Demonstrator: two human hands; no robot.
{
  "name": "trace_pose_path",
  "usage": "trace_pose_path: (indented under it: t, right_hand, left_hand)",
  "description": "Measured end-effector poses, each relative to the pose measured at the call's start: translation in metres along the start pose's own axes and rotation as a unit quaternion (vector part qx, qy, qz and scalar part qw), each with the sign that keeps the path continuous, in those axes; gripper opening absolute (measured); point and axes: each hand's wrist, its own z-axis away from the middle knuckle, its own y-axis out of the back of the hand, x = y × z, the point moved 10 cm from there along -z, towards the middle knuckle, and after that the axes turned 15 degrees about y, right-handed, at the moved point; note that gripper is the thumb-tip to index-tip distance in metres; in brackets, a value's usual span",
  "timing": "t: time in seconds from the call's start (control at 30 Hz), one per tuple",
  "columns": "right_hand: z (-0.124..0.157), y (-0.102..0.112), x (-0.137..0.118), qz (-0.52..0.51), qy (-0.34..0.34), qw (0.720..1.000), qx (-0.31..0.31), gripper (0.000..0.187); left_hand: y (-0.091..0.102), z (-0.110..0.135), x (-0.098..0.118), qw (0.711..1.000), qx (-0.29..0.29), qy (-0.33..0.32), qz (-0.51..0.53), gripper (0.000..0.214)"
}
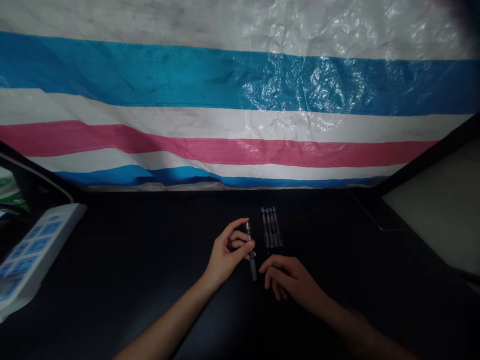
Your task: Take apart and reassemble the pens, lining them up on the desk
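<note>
My left hand [228, 252] pinches a dark pen [251, 252] between thumb and fingers, holding it roughly upright over the black table [142, 270]. Just right of it, three similar pens [271, 227] lie side by side on the table, pointing away from me. My right hand [290, 280] rests palm down just below those pens, fingers loosely curled and spread, its fingertips near the lower end of the held pen; nothing shows in it.
A white power strip with blue sockets [32, 250] lies at the left edge. A striped blue, white and pink plastic sheet [240, 130] hangs behind the table. A pale surface [442, 210] adjoins the table at the right.
</note>
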Motion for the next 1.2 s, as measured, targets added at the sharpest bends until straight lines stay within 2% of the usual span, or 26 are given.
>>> trace_pose_path:
  t: [0.3,0.47,0.67,0.97,1.03,1.1,1.17,1.2]
  right_hand:
    - [0.000,0.001,0.001,-0.003,-0.002,1.000,0.000,0.021]
    - [0.000,0.000,0.000,-0.005,0.000,1.000,-0.004,0.020]
    - [0.001,0.000,-0.001,0.000,0.001,1.000,-0.003,0.019]
    - [0.001,-0.002,-0.005,0.018,0.000,1.000,-0.004,0.020]
    - [0.002,-0.002,-0.008,0.045,0.010,0.999,-0.009,0.021]
    - [0.002,0.001,-0.018,0.119,0.046,0.992,-0.011,0.021]
    - [0.002,0.007,-0.035,0.234,0.118,0.965,-0.007,0.020]
    - [0.003,0.010,-0.045,0.294,0.163,0.942,0.001,0.020]
  left_hand:
    - [0.003,0.000,0.002,1.000,0.013,-0.009,-0.005,0.056]
    - [0.002,-0.001,0.003,1.000,0.010,-0.012,-0.003,0.067]
    - [0.005,-0.001,0.006,1.000,0.023,-0.014,-0.005,0.055]
    - [0.009,-0.005,0.011,0.999,0.025,-0.025,-0.015,0.053]
    - [0.010,-0.008,0.011,0.999,0.029,-0.035,-0.029,0.055]
    - [0.013,-0.010,0.011,0.996,0.041,-0.051,-0.059,0.060]
    - [0.017,-0.011,0.012,0.988,0.071,-0.074,-0.112,0.065]
    - [0.018,-0.011,0.014,0.982,0.088,-0.089,-0.143,0.066]
